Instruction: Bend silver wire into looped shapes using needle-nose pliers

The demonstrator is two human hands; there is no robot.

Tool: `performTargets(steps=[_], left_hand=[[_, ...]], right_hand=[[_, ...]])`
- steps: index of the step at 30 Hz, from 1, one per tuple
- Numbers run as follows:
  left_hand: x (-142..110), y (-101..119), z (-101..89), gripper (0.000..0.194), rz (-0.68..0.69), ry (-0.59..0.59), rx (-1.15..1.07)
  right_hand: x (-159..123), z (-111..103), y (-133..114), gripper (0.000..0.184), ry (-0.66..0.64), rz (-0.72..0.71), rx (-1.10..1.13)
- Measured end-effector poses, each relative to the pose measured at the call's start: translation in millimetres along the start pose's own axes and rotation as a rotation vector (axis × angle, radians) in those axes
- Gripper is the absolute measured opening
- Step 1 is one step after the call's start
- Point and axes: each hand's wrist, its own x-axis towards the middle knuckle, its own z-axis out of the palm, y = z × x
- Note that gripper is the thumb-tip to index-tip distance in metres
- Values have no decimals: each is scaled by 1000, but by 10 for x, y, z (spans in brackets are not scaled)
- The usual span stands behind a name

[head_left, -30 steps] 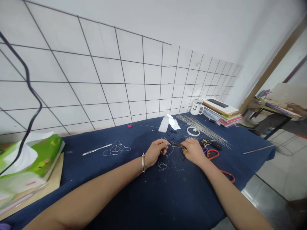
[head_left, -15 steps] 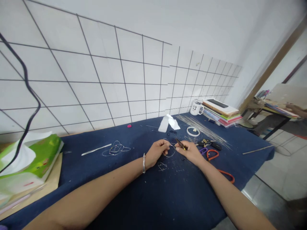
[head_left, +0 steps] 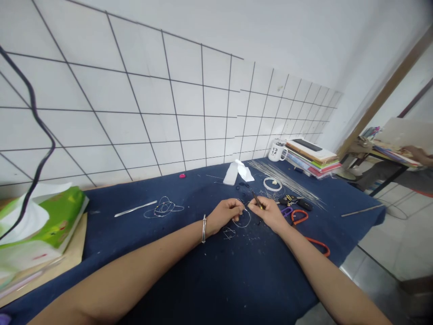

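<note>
My left hand [head_left: 223,215] is closed, pinching a thin wire loop [head_left: 249,221] between thumb and fingers; the loop hangs just above the blue cloth. Close by on its right, my right hand [head_left: 269,213] is closed around a pair of small pliers [head_left: 256,198], their dark jaws pointing up and away from the wire. The right thumb and fingertip are near the loop; whether they touch it I cannot tell. Below the hands lies a small bent wire piece [head_left: 229,233] among tiny clippings. A tangle of fine wire [head_left: 164,208] rests to the left.
Right of my hands are orange-handled scissors [head_left: 299,217], black pliers [head_left: 291,200], a white coil [head_left: 272,184] and a bundle of straight wires [head_left: 287,178]. Behind stand a mug [head_left: 277,151] and stacked books [head_left: 313,158]. A green tissue pack [head_left: 69,216] lies far left.
The pliers' jaws, earlier pointing left at the wire loop, have turned upward in my right hand. That hand has shifted slightly left, closer to the loop. My left hand keeps its pinch.
</note>
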Motion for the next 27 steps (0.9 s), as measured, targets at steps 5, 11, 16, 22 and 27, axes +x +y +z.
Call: performTargets(steps=[5,11,16,22,27], left_hand=[[-10,13,-3,13,-10,-35,-18],[-17,14,-6,15,-5,-59,-25],[-11,0,-7,20,12,-74,-22],[-17,10,-6,21,2,-97,-13],[-14,12,-8,19,6,-106,-18]], right_hand=[[-9,26,-13,23,24,-9,12],[-9,37,6,24,47,-2,21],[-8,41,9,23,33,-7,33],[-8,44,-9,24,30,-16,39],[-10,60,-4,23,15,-21,37]])
